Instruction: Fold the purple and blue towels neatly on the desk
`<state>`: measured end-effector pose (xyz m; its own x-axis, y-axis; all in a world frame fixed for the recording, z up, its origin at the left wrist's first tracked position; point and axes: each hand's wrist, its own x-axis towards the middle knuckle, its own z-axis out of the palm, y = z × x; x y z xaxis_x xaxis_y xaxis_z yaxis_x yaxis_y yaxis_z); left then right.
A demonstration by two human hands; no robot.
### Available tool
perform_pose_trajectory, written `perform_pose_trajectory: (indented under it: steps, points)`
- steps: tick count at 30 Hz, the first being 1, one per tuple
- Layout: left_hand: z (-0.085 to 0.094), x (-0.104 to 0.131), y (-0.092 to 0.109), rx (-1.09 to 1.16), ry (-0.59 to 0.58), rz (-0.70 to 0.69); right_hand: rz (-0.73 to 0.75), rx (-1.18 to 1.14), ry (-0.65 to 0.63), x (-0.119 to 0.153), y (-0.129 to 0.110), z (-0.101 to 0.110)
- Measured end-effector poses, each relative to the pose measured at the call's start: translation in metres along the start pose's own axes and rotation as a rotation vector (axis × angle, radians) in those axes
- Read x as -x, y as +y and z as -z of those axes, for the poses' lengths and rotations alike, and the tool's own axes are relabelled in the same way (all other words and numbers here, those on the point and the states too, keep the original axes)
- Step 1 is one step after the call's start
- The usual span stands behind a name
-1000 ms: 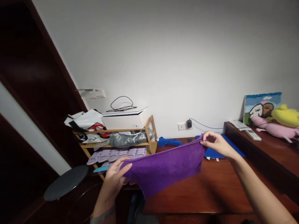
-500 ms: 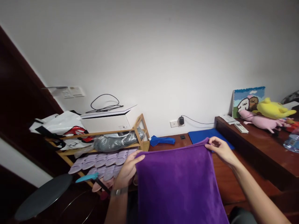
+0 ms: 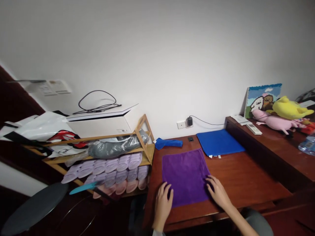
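Note:
A purple cloth [image 3: 184, 177] lies spread flat on the brown wooden desk [image 3: 248, 177], roughly square. My left hand [image 3: 163, 200] rests at its lower left edge, fingers apart. At the cloth's right edge is my right hand [image 3: 218, 191], with its fingers spread and touching the border. Behind the cloth, a folded blue cloth [image 3: 219, 142] with white tags lies flat. A smaller rolled blue cloth [image 3: 168, 143] sits near the wall at the desk's back left corner.
On the left stands a wooden rack [image 3: 147, 149] with lilac slippers [image 3: 105, 166], a white box [image 3: 103, 124] and bags. The raised ledge at right carries a remote [image 3: 254, 129], plush toys [image 3: 278, 123], a picture [image 3: 263, 98] and a bottle [image 3: 307, 143]. A charger [image 3: 189, 121] is plugged into the wall.
The purple cloth, held up by its top corners before, now lies flat on the desk. Both my hands have let go of those corners and moved down to its sides.

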<state>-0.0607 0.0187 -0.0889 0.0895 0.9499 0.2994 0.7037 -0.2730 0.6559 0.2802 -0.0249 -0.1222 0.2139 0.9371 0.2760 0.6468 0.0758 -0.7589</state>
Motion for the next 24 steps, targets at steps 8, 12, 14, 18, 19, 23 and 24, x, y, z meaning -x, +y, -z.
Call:
perform_pose_trajectory:
  steps: [8,12,14,18,19,23,24]
  points:
    - [-0.020,0.072,-0.042,-0.570,-0.196,-0.208,0.192,0.456,-0.207,0.056,0.041,-0.011]
    - [-0.017,0.070,-0.042,-0.641,-0.151,-0.255,0.231,0.537,-0.195,0.065,0.036,-0.013]
    - [-0.019,0.064,-0.031,-0.625,-0.116,-0.280,0.236,0.544,-0.176,0.064,0.028,-0.013]
    - [-0.028,0.047,-0.007,-0.576,-0.156,-0.332,0.216,0.524,-0.171,0.054,0.006,-0.019]
    - [-0.030,0.044,-0.005,-0.570,-0.183,-0.338,0.214,0.520,-0.190,0.053,0.004,-0.021]
    - [-0.031,0.049,-0.011,-0.573,-0.253,-0.321,0.192,0.529,-0.264,0.061,0.006,-0.026]
    - [-0.031,0.052,-0.015,-0.575,-0.260,-0.317,0.179,0.529,-0.275,0.064,0.008,-0.025]
